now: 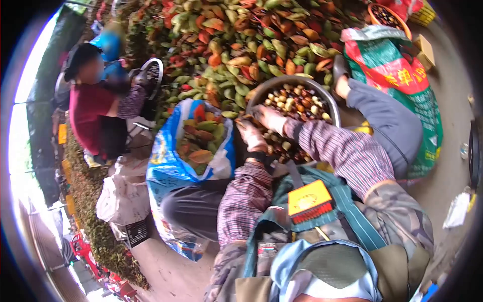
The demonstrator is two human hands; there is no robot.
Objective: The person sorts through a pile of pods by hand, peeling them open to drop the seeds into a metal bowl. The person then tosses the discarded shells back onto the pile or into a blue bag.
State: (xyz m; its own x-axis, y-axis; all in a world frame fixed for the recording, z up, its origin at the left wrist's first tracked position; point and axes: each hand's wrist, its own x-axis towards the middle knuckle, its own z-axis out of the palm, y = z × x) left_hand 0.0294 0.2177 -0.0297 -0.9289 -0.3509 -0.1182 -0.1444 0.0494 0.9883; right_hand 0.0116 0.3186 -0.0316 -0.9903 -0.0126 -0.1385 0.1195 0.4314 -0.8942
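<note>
The bare left hand (251,137) and the bare right hand (271,121) come close together at the left edge of a round, silver-grey metal basin (336,111), with both forearms slanting in from the near side. The fingers of each are bent and drawn in narrow; whether they pinch something small cannot be told, as their tips are partly hidden. Glossy brown and cream rounded nuts (297,102) lie inside the basin, below its rim, to the right of the hands.

Room is tight here. A broad heap of green, red and orange pods (236,63) reaches the basin's far edge, and an open blue-and-white plastic bag (173,171) of similar pods stands just left of the left hand. A grey-trousered right leg (387,113) bounds the right side, with a green, red and white sack (431,126) beyond it. Farther right, a wider strip of grey floor (449,75) shows.
</note>
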